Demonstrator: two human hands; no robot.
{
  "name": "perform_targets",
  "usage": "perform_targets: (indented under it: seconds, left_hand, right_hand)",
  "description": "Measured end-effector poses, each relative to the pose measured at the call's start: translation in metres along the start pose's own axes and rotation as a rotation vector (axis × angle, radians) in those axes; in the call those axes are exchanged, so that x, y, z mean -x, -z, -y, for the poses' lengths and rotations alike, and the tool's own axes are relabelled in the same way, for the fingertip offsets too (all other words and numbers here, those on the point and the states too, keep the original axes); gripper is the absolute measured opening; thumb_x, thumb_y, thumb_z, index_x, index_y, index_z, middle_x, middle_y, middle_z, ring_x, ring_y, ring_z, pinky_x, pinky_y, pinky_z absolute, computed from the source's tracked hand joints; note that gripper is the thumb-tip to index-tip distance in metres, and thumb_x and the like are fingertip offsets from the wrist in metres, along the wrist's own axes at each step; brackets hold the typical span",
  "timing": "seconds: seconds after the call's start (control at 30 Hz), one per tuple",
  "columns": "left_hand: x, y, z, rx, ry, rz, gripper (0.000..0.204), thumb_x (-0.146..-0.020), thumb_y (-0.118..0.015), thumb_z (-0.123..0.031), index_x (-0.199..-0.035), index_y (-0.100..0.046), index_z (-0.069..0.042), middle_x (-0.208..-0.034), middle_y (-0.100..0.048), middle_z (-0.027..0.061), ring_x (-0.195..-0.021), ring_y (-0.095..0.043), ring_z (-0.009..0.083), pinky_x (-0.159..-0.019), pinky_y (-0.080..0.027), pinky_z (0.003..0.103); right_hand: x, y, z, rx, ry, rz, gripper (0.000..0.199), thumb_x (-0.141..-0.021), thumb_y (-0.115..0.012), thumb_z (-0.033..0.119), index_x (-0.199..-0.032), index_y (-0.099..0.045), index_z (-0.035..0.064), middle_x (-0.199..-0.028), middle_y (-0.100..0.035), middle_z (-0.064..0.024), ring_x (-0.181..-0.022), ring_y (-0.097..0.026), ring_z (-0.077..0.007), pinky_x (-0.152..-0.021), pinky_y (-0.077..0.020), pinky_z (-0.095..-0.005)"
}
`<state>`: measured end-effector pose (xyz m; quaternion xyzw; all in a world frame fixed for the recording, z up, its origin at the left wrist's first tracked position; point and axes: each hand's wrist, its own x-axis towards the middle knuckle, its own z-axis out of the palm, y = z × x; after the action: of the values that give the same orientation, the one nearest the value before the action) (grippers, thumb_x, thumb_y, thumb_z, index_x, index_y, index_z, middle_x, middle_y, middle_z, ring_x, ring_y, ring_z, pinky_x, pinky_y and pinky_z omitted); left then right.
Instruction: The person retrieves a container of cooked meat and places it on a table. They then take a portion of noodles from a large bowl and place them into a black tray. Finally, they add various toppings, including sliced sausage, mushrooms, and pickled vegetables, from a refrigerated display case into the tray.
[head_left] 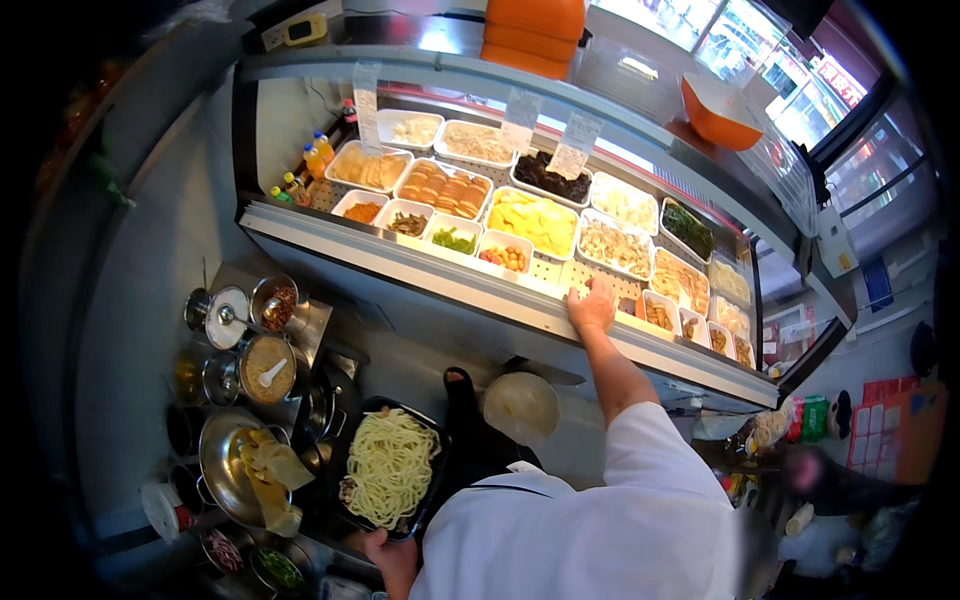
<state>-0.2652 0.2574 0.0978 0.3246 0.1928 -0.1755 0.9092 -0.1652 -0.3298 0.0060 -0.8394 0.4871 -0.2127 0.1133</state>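
Observation:
At the lower edge, my left hand point(392, 558) grips the near rim of a black tray point(440, 448) heaped with pale noodles point(390, 468), some darker pieces showing along its sides. My right arm stretches forward into a lit display case point(420, 262). There my right hand point(592, 308) rests on the case's front ledge, fingers reaching over a bare stretch of perforated shelf point(622, 288). It appears open, with nothing visible in it. Nearest to it are a white tray of pale shredded food point(614, 246) and a small tub of brown pieces point(656, 314).
Filled white trays, including yellow sheets point(532, 222) and black fungus point(550, 180), line the case. Drink bottles point(318, 152) stand at its left end. Metal pots point(268, 368) and a wide pan point(232, 450) crowd the left side. A round bucket point(520, 408) sits on the floor below.

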Motion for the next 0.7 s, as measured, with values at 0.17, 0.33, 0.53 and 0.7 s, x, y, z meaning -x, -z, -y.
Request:
perform_targets:
  seconds: [0.17,0.33,0.53,0.7]
  left_hand:
    - [-0.013,-0.016,-0.004,0.036,0.059,0.043,0.084,-0.078,-0.059,-0.025,-0.159,-0.039,-0.015,-0.158,-0.047,0.0112,-0.142,-0.047,0.0364,-0.119,-0.036,0.053]
    - [-0.03,-0.056,-0.016,-0.076,-0.07,0.012,0.082,-0.078,-0.062,-0.028,-0.157,-0.042,-0.014,-0.155,-0.051,0.0113,-0.14,-0.049,0.0362,-0.117,-0.039,0.052]
    - [-0.065,-0.07,-0.017,-0.023,-0.103,-0.002,0.083,-0.077,-0.065,-0.03,-0.154,-0.045,-0.01,-0.152,-0.054,0.0113,-0.138,-0.051,0.0354,-0.115,-0.04,0.05]
    - [-0.089,-0.079,-0.016,0.037,-0.098,-0.021,0.082,-0.076,-0.066,-0.028,-0.152,-0.047,-0.006,-0.15,-0.055,0.011,-0.137,-0.052,0.0343,-0.115,-0.041,0.049]
  right_hand:
    - [-0.086,0.008,0.036,-0.434,0.255,-0.04,0.066,-0.079,-0.08,0.021,-0.137,-0.051,0.0058,-0.136,-0.058,-0.017,-0.129,-0.054,-0.0354,-0.108,-0.0443,-0.0446]
    - [-0.159,0.059,0.134,-0.694,0.409,0.109,0.065,-0.084,-0.074,0.009,-0.143,-0.046,0.0012,-0.135,-0.065,-0.0184,-0.127,-0.063,-0.0292,-0.105,-0.0491,-0.0392]
    - [-0.159,0.058,0.141,-1.034,0.272,0.348,0.047,-0.094,-0.063,0.001,-0.138,-0.047,-0.0006,-0.116,-0.075,-0.0131,-0.107,-0.072,-0.0165,-0.094,-0.0555,-0.0317]
    - [-0.133,0.054,0.132,-1.314,0.212,0.45,0.041,-0.098,-0.062,0.0,-0.137,-0.05,0.0,-0.112,-0.076,-0.0135,-0.101,-0.073,-0.0161,-0.089,-0.0579,-0.0299]
